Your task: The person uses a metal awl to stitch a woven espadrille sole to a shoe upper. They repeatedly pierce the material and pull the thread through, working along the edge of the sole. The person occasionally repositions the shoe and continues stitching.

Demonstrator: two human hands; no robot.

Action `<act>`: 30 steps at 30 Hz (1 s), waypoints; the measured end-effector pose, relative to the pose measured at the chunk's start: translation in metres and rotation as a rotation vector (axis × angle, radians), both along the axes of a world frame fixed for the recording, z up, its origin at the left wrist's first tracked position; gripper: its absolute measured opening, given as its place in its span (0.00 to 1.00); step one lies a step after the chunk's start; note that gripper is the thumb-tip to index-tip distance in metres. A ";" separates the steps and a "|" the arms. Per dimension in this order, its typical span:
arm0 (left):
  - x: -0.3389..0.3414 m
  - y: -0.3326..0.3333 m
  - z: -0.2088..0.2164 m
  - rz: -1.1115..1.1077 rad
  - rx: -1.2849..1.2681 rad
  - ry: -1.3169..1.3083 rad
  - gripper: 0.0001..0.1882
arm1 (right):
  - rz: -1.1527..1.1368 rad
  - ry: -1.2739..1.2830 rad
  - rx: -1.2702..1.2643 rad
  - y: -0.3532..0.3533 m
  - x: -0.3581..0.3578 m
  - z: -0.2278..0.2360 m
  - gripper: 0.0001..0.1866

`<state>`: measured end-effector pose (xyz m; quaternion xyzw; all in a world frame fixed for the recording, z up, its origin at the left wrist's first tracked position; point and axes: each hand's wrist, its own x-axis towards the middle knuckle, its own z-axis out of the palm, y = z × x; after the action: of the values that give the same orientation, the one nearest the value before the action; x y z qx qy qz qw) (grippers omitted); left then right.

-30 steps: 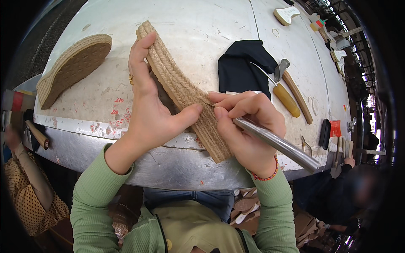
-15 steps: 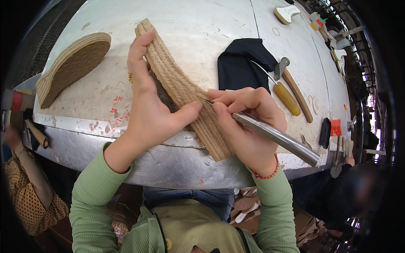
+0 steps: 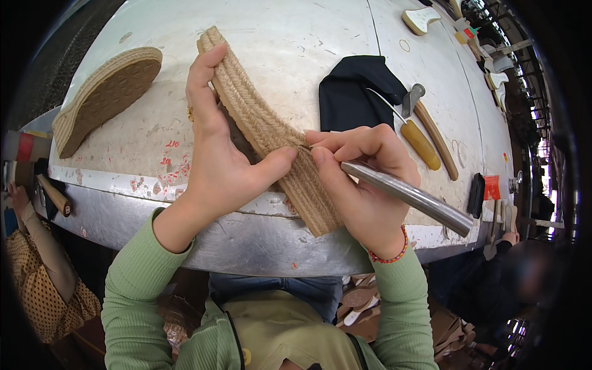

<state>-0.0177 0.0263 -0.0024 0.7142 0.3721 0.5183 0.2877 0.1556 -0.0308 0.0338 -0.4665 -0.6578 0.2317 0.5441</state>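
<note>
A braided jute shoe sole [image 3: 256,117] is tilted on edge above the table's near side. My left hand [image 3: 216,160] is closed around it, fingers along the far side and thumb pressed on the braid. My right hand [image 3: 370,185] is closed too, thumb and forefinger pinching at the sole's edge beside my left thumb, perhaps on a strand too small to make out. A thick steel rod-like tool [image 3: 413,198] lies in the right hand's grip, pointing out to the lower right. Whether it has a tip toward the sole is hidden by the fingers.
Another jute-edged sole [image 3: 111,98] lies at left on the worn white table [image 3: 277,49]. To the right are black cloth [image 3: 351,92], a hook with a yellow handle [image 3: 420,145] and a hammer [image 3: 435,132]. Other people's hands [image 3: 18,197] show at both sides.
The steel tool's free end has swung slightly right and up in my right hand. My left hand and the sole have stayed nearly still.
</note>
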 end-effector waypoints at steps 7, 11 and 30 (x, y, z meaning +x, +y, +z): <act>0.002 -0.001 -0.002 -0.011 -0.030 -0.055 0.56 | 0.051 0.086 -0.011 0.001 0.002 -0.001 0.10; 0.004 -0.001 -0.002 -0.017 -0.042 -0.083 0.56 | 0.048 0.028 0.008 0.002 0.003 -0.002 0.10; 0.005 0.000 -0.002 -0.007 -0.020 -0.074 0.55 | 0.105 -0.031 -0.106 -0.003 0.005 0.003 0.12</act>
<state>-0.0127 0.0262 -0.0047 0.6929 0.3639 0.5395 0.3105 0.1609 -0.0341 0.0369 -0.4632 -0.6763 0.2872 0.4955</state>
